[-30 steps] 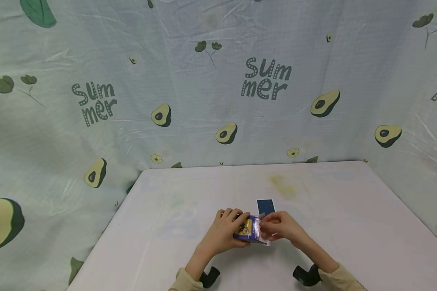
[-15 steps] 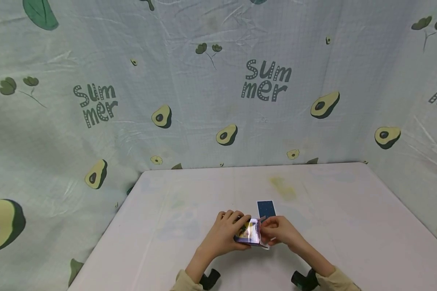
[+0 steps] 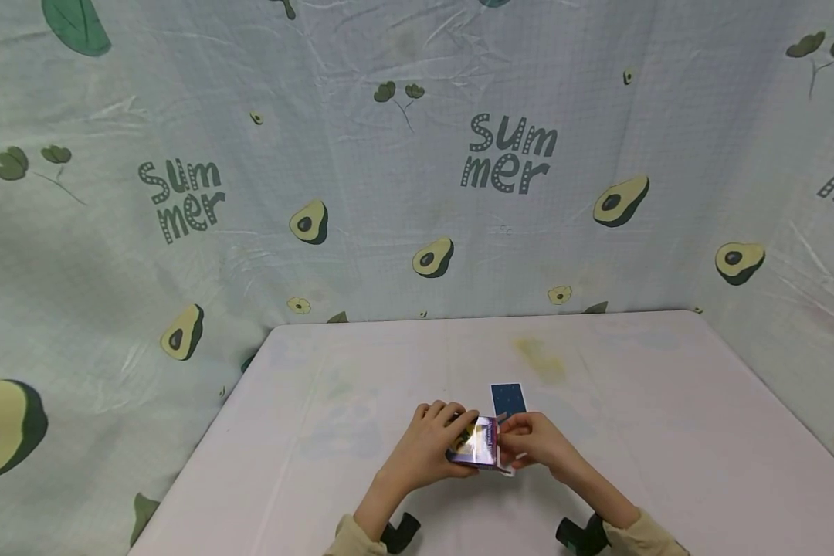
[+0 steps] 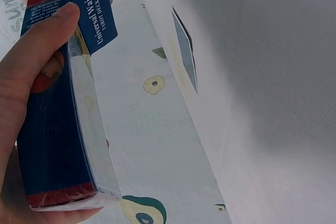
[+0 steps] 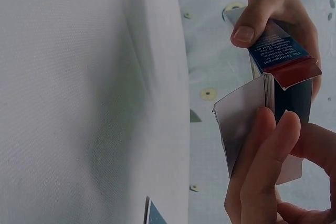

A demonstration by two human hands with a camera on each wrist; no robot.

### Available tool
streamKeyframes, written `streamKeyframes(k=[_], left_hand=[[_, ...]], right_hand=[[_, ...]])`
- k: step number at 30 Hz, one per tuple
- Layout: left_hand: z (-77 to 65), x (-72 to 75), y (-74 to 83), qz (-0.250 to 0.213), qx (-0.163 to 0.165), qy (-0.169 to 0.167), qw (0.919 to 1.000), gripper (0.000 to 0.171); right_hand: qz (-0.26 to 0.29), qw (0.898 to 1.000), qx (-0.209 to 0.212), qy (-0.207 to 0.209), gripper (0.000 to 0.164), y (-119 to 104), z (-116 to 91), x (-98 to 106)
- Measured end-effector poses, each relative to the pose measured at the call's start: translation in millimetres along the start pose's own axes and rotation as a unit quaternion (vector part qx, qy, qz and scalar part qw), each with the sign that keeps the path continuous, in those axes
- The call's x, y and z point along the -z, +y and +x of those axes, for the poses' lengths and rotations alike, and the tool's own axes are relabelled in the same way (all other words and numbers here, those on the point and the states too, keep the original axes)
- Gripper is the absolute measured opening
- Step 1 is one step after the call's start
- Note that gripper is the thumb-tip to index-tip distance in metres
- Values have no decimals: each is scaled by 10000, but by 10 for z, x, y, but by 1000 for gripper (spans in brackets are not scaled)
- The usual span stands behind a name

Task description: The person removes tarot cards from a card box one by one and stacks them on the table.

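My left hand [image 3: 431,444] grips a blue and purple tarot card box [image 3: 476,444], thumb on its dark blue side in the left wrist view. A blue end flap [image 4: 94,17] lettered "Universal Waite Tarot Deck" stands out, beside a folded-out red flap [image 5: 294,72]. At this open end is my right hand [image 3: 535,440], its fingers curled. In the right wrist view its fingertips pinch at a thin stack of layered edges that looks like cards [image 5: 269,90]; how far the stack sits inside is hidden. A pale panel [image 5: 239,124] lies against those fingers.
A dark blue card [image 3: 508,398] with a white border lies on the white table [image 3: 361,371] just behind the hands. Dark angled devices [image 3: 401,531] are at both wrists. A patterned cloth [image 3: 361,193] hangs beyond the table's back edge and along its sides.
The card box has tilted slightly, and its top face now catches a bright glare. The head view has shifted a little. Both hands keep nearly the same place and hold.
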State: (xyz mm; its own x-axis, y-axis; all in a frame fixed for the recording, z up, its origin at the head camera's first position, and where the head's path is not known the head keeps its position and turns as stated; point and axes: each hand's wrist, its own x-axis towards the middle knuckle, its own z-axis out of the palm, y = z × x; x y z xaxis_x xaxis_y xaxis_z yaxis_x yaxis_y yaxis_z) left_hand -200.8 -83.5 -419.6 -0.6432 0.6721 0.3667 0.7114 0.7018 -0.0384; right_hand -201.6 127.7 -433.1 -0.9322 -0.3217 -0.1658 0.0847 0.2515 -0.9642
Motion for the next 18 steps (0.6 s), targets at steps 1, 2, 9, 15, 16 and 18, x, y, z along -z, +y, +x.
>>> streamKeyframes(k=[1, 2, 9, 15, 16, 18], left_hand=[[-2, 2, -1, -5, 7, 3, 10000, 75], [-4, 2, -3, -9, 11, 9, 10000, 75], [-8, 4, -13, -7, -5, 75, 10000, 75], [-6, 6, -18, -11, 0, 142, 9999, 74], [-7, 6, -18, -14, 2, 145, 9999, 74], [-8, 6, -19, -30, 7, 137, 9999, 74]], right_hand=[[-18, 10000, -20, 2, 29, -1, 2, -1], [-29, 10000, -43, 8, 30, -2, 6, -1], [48, 9998, -179, -41, 28, -1, 14, 17], [239, 9993, -241, -170, 25, -11, 4, 55], [262, 9992, -256, -180, 25, -16, 2, 59], [286, 9990, -288, -185, 25, -27, -5, 64]])
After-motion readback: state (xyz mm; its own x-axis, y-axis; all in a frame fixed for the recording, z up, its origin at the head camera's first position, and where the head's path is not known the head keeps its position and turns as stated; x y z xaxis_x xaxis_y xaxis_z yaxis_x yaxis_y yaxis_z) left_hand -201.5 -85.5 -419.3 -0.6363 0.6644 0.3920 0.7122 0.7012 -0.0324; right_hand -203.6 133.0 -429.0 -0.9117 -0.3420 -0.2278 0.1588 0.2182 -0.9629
